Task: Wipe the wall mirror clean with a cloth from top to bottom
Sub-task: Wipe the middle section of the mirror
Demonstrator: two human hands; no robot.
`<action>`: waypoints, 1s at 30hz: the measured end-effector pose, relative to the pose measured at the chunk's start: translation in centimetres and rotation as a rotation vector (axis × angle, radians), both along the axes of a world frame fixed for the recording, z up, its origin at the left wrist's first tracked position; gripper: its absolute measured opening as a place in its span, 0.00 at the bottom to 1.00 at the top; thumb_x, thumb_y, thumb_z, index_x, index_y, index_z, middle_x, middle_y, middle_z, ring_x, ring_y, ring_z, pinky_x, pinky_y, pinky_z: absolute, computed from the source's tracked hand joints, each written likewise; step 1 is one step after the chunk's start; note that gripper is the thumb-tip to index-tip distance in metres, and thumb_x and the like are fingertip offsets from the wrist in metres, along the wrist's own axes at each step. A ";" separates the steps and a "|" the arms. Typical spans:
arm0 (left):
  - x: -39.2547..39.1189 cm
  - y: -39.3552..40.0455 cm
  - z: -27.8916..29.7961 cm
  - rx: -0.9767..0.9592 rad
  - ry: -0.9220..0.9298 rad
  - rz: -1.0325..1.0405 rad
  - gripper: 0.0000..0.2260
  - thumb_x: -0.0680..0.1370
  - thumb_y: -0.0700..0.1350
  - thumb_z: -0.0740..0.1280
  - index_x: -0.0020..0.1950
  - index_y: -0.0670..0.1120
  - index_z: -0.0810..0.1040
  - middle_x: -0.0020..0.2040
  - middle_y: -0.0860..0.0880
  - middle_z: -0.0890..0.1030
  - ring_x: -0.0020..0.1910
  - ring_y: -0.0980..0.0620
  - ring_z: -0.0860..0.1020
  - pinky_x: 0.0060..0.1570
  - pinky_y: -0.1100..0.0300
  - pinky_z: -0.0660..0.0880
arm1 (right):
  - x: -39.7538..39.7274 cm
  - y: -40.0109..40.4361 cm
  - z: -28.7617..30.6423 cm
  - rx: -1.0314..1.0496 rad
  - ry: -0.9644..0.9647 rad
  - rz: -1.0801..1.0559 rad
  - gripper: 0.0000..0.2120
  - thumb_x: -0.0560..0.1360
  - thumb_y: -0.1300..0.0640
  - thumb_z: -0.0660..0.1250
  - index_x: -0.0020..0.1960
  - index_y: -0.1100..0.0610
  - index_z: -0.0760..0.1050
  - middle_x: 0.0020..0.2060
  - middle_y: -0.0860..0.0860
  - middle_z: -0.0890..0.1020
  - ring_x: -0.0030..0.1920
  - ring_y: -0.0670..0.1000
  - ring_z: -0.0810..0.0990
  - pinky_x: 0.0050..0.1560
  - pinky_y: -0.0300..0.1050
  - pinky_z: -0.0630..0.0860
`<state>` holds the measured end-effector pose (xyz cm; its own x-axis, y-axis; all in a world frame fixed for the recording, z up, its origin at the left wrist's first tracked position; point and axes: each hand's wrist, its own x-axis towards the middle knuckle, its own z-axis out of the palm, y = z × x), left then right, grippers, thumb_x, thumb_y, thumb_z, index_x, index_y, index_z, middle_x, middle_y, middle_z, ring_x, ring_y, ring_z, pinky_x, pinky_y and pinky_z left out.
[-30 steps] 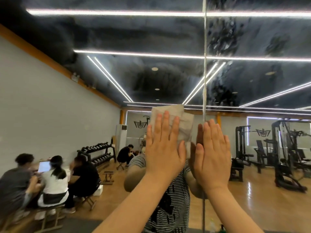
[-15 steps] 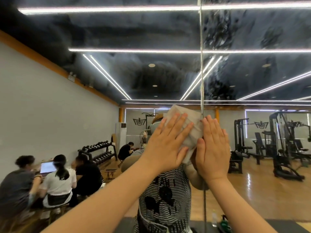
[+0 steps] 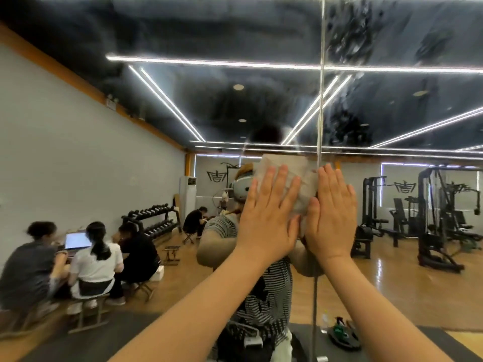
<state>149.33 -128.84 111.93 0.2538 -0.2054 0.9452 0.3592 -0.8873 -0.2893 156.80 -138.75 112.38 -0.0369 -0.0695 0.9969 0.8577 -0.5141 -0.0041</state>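
Gym wall mirror fills the view, two panels meeting at a vertical seam just left of the right hand. Nearest, both forearms reach up: the left hand lies flat with fingers spread, pressing the pale cloth to the glass beside the seam at about head height, presumably to spread pressure for a downward pass; the right hand is flat and straight-fingered too, apparently braced over the cloth's right edge, though the contact is hidden. Farther off, only as reflection: a small clear bottle on the floor, contents not readable, and a dumbbell rack full of dumbbells.
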 end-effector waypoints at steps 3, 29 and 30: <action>0.0 -0.4 -1.5 -0.059 0.020 0.023 0.30 0.79 0.55 0.49 0.79 0.45 0.47 0.79 0.42 0.49 0.78 0.44 0.47 0.76 0.47 0.40 | 0.1 0.0 -0.1 -0.026 0.024 0.024 0.25 0.83 0.51 0.45 0.75 0.64 0.60 0.73 0.60 0.65 0.74 0.57 0.61 0.74 0.50 0.50; -4.6 0.8 -6.8 -0.071 0.271 -0.093 0.34 0.74 0.51 0.55 0.77 0.40 0.52 0.78 0.40 0.55 0.77 0.46 0.51 0.75 0.50 0.47 | -4.9 -2.1 -6.5 -0.366 0.157 -0.159 0.26 0.76 0.53 0.51 0.69 0.62 0.71 0.68 0.58 0.74 0.68 0.57 0.72 0.65 0.65 0.59; -5.7 1.6 -7.4 -0.047 0.294 -0.096 0.34 0.73 0.51 0.56 0.77 0.40 0.53 0.77 0.40 0.57 0.77 0.45 0.52 0.75 0.50 0.48 | -5.4 -2.1 -6.3 -0.365 0.183 -0.179 0.26 0.75 0.52 0.51 0.68 0.62 0.73 0.67 0.58 0.75 0.67 0.57 0.74 0.66 0.65 0.59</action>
<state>143.67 -127.26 104.53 0.4995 -0.1992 0.8431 0.1803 -0.9280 -0.3260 151.40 -140.84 106.04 0.1626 0.2799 0.9462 0.7574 -0.6499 0.0621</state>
